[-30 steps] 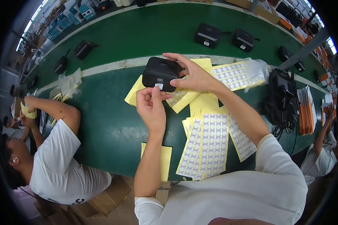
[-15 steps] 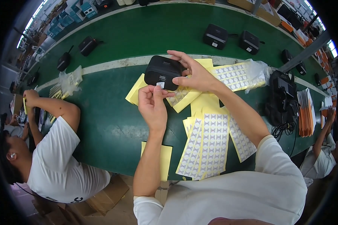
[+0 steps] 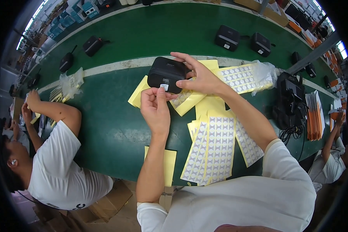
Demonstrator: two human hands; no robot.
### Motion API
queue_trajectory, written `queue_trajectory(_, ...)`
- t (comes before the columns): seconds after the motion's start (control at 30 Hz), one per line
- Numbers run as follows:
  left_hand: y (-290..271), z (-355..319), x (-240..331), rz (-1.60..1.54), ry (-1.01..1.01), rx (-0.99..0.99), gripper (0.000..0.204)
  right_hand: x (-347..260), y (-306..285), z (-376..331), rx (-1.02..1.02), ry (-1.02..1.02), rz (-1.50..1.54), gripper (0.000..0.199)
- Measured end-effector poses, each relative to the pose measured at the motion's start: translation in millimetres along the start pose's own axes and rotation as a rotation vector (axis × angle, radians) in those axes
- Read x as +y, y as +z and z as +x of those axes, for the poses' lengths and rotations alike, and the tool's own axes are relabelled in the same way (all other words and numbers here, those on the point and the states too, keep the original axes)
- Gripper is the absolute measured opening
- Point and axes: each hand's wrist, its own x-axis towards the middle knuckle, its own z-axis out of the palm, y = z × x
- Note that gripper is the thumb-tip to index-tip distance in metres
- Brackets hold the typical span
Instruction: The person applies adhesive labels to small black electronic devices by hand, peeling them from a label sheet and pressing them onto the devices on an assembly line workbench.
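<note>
A black rounded box-shaped device [image 3: 166, 70] is held tilted above the bench. My right hand [image 3: 200, 78] grips its right end, thumb on the near face and fingers behind. A small white label sticker [image 3: 164, 86] sits at the device's lower edge. My left hand [image 3: 156, 107] is closed there, thumb tip against the label's lower edge and fingers curled; part of its grip is hidden. Beneath my hands lie yellow backing sheets [image 3: 209, 106], and nearer to me are sheets of printed labels [image 3: 220, 149].
A green conveyor [image 3: 158, 31] across the bench carries several similar black devices [image 3: 227, 37]. At right are a black device with coiled cable [image 3: 289, 100] and a stack of orange-edged sheets [image 3: 314, 116]. Plastic film [image 3: 265, 77] covers some label sheets. A co-worker [image 3: 60, 154] sits at left.
The device in my hands has shifted very slightly left, and more of the label shows above my left thumb. Devices on the conveyor have moved a little to the right.
</note>
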Motion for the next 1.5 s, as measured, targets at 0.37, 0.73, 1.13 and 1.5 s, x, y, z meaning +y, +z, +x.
queue_trajectory(0.37,1,3,8,0.128,-0.136,0.105,0.017,-9,-4,-2,0.018,-0.077,-0.244,0.085)
queue_trajectory(0.73,2,3,-13,0.893,0.523,-0.135,0.018,27,-46,98,0.354,-0.084,-0.507,0.084)
queue_trajectory(1.13,-6,11,-17,1.025,0.446,-0.186,0.017,13,-34,55,0.339,-0.341,-0.766,0.054)
queue_trajectory(1.5,-9,11,-8,0.905,0.477,0.033,0.009,12,-13,11,-0.167,0.199,-0.084,0.010)
